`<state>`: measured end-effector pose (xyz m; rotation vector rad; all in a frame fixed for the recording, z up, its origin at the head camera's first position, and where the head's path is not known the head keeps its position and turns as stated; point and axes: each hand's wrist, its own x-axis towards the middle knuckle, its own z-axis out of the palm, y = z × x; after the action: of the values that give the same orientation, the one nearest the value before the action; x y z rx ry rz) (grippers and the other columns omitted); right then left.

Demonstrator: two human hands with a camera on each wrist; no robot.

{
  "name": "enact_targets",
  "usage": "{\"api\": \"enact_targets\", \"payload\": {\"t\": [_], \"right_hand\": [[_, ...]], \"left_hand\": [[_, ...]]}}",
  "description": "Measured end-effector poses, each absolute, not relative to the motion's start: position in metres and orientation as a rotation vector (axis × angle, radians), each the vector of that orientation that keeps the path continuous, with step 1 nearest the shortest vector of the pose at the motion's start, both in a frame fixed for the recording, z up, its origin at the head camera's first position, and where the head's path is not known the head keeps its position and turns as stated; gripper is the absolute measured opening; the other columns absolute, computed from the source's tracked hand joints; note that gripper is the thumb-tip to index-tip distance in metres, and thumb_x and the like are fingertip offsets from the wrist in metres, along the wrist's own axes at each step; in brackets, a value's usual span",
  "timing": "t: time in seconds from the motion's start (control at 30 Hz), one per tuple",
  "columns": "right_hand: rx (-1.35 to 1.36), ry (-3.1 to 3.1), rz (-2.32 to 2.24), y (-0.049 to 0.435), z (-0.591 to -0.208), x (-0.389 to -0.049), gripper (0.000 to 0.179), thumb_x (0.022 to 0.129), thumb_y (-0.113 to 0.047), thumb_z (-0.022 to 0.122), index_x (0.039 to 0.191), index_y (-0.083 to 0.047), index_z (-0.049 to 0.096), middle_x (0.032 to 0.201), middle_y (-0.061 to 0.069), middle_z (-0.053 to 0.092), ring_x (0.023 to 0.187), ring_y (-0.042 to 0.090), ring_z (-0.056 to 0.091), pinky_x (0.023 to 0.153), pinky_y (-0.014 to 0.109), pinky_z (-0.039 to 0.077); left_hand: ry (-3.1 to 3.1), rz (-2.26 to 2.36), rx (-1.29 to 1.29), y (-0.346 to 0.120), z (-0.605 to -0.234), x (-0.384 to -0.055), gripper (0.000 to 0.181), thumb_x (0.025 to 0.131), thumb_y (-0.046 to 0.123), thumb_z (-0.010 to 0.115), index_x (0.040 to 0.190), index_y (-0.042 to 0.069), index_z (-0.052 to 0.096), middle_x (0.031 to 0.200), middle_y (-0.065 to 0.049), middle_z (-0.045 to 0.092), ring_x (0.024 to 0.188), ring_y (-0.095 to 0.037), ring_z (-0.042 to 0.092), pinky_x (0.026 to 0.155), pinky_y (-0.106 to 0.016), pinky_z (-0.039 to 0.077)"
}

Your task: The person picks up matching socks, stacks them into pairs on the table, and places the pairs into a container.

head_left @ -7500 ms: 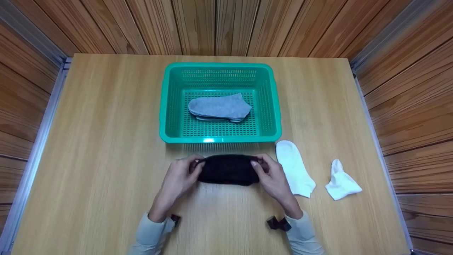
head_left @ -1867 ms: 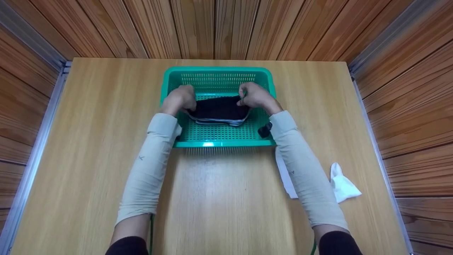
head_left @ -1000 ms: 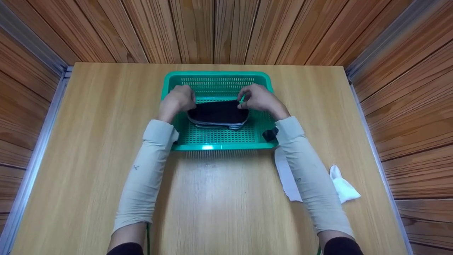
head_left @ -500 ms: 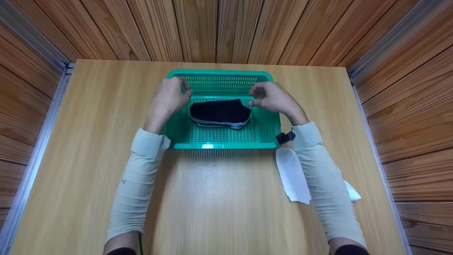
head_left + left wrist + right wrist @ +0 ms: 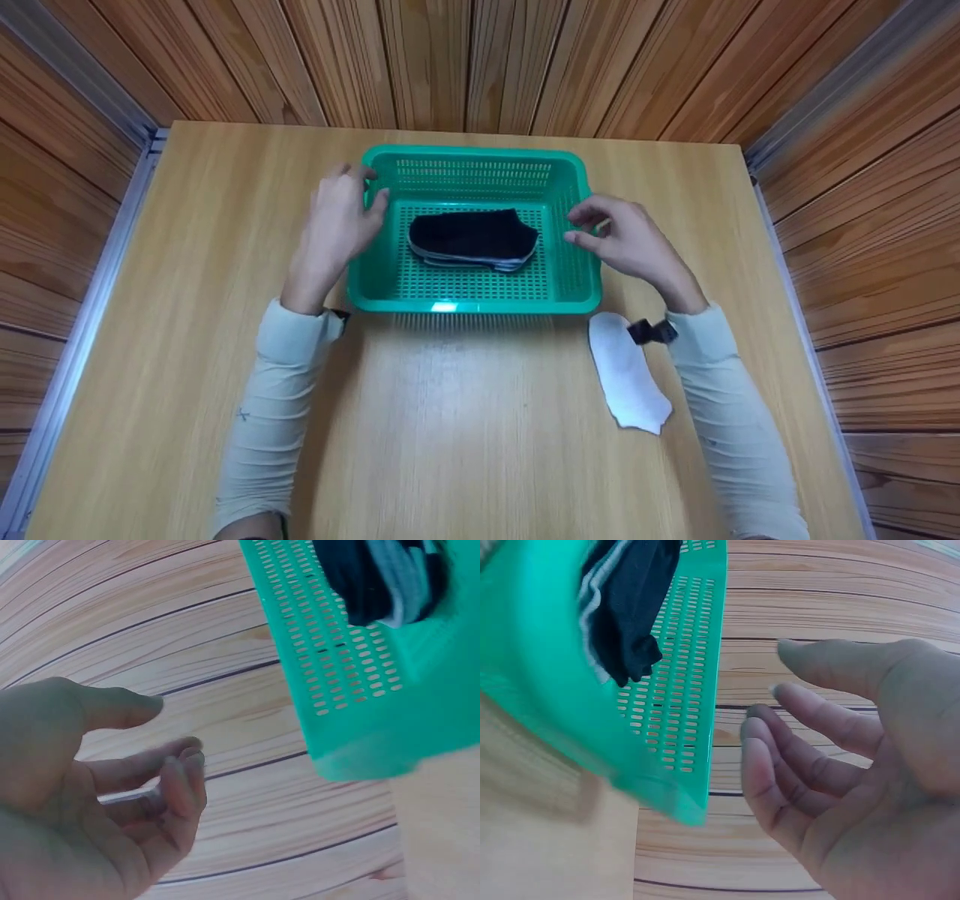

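Observation:
In the head view a black sock [image 5: 472,234] lies flat on top of grey socks [image 5: 480,264] inside the green basket [image 5: 480,307]. My left hand [image 5: 337,217] is at the basket's left rim, thumb and fingers spread apart and holding nothing. At the right rim is my right hand [image 5: 619,234], its fingers loosely bent around air. Both wrist views show the left palm [image 5: 82,787] and right palm [image 5: 862,765] bare beside the basket. A white sock [image 5: 628,375] lies flat on the table, right of the basket's front corner.
The wooden table [image 5: 465,450] reaches to plank walls [image 5: 427,67] at the back and sides. My right forearm [image 5: 742,442] covers the place where a second, crumpled white sock lay in earlier frames. A small black wrist camera [image 5: 651,331] overlaps the flat white sock.
The black sock has gone from my hands before the basket onto the grey socks inside. Both hands have let it go and drawn apart, outward to the basket's two sides.

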<state>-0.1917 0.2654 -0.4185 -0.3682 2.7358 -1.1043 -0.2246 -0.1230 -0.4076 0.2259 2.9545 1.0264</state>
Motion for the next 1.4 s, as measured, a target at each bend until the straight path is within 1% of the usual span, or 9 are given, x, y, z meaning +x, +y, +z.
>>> {"api": "enact_targets", "payload": {"t": [0.1, 0.23, 0.4, 0.57, 0.8, 0.93, 1.13, 1.23, 1.4], "right_hand": [[-0.362, 2.788, -1.177, 0.279, -0.423, -0.173, 0.028, 0.101, -0.019, 0.071, 0.122, -0.001, 0.070, 0.117, 0.017, 0.072, 0.101, 0.021, 0.064, 0.090, 0.028, 0.052], [-0.343, 2.851, -1.243, 0.293, -0.432, -0.151, 0.026, 0.100, -0.018, 0.072, 0.118, 0.000, 0.072, 0.111, 0.014, 0.074, 0.094, 0.014, 0.064, 0.082, 0.016, 0.051], [-0.306, 2.891, -1.257, 0.305, -0.449, -0.124, 0.021, 0.100, -0.015, 0.073, 0.117, -0.003, 0.073, 0.108, 0.013, 0.073, 0.093, 0.010, 0.062, 0.082, 0.019, 0.053], [-0.221, 2.855, -1.238, 0.308, -0.470, -0.104, 0.020, 0.099, -0.013, 0.072, 0.118, -0.006, 0.073, 0.109, 0.012, 0.072, 0.097, 0.013, 0.062, 0.085, 0.026, 0.055], [-0.158, 2.768, -1.130, 0.305, -0.496, -0.084, 0.023, 0.099, -0.010, 0.072, 0.121, -0.004, 0.070, 0.116, 0.012, 0.071, 0.102, 0.023, 0.067, 0.085, 0.023, 0.055], [-0.124, 2.772, -1.014, 0.305, -0.506, -0.069, 0.031, 0.097, -0.010, 0.073, 0.127, -0.004, 0.068, 0.122, 0.015, 0.069, 0.106, 0.027, 0.065, 0.089, 0.033, 0.055], [-0.079, 2.795, -0.875, 0.302, -0.520, -0.051, 0.047, 0.093, -0.011, 0.078, 0.135, 0.004, 0.062, 0.129, 0.023, 0.063, 0.109, 0.035, 0.064, 0.093, 0.052, 0.057], [-0.073, 2.793, -0.870, 0.299, -0.525, -0.048, 0.051, 0.092, -0.011, 0.079, 0.136, 0.006, 0.061, 0.131, 0.024, 0.060, 0.110, 0.037, 0.064, 0.093, 0.053, 0.058], [-0.096, 2.815, -0.898, 0.295, -0.531, -0.047, 0.044, 0.090, -0.004, 0.078, 0.132, 0.001, 0.065, 0.129, 0.018, 0.063, 0.110, 0.032, 0.062, 0.092, 0.049, 0.057]], "left_hand": [[2.935, 1.069, 0.260, -0.127, -0.421, -0.222, 0.049, 0.106, 0.024, 0.061, 0.146, -0.003, 0.054, 0.142, -0.026, 0.055, 0.124, -0.039, 0.060, 0.105, -0.054, 0.055], [2.902, 1.091, 0.270, -0.134, -0.439, -0.216, 0.056, 0.105, 0.023, 0.062, 0.153, -0.001, 0.046, 0.155, -0.025, 0.045, 0.142, -0.040, 0.049, 0.117, -0.057, 0.046], [2.886, 1.101, 0.256, -0.136, -0.462, -0.210, 0.067, 0.105, 0.024, 0.064, 0.160, 0.000, 0.035, 0.166, -0.026, 0.031, 0.151, -0.041, 0.039, 0.124, -0.059, 0.036], [2.937, 1.038, 0.251, -0.132, -0.483, -0.209, 0.073, 0.106, 0.024, 0.062, 0.163, -0.002, 0.027, 0.173, -0.025, 0.020, 0.162, -0.041, 0.023, 0.129, -0.056, 0.027], [2.956, 0.976, 0.222, -0.130, -0.495, -0.205, 0.076, 0.109, 0.026, 0.056, 0.167, 0.000, 0.015, 0.177, -0.021, 0.009, 0.165, -0.037, 0.013, 0.128, -0.053, 0.026], [2.959, 0.924, 0.228, -0.128, -0.495, -0.205, 0.078, 0.109, 0.028, 0.055, 0.167, 0.001, 0.011, 0.177, -0.020, 0.006, 0.165, -0.037, 0.011, 0.129, -0.053, 0.025], [2.991, 0.867, 0.267, -0.124, -0.495, -0.204, 0.078, 0.108, 0.025, 0.057, 0.166, -0.003, 0.013, 0.176, -0.024, 0.007, 0.165, -0.039, 0.011, 0.130, -0.053, 0.022], [3.005, 0.863, 0.267, -0.125, -0.495, -0.204, 0.078, 0.107, 0.023, 0.059, 0.165, -0.004, 0.015, 0.176, -0.025, 0.009, 0.165, -0.040, 0.013, 0.130, -0.053, 0.023], [2.995, 0.884, 0.252, -0.127, -0.495, -0.203, 0.079, 0.107, 0.023, 0.060, 0.166, -0.003, 0.014, 0.176, -0.023, 0.008, 0.165, -0.038, 0.014, 0.130, -0.052, 0.024]]}}
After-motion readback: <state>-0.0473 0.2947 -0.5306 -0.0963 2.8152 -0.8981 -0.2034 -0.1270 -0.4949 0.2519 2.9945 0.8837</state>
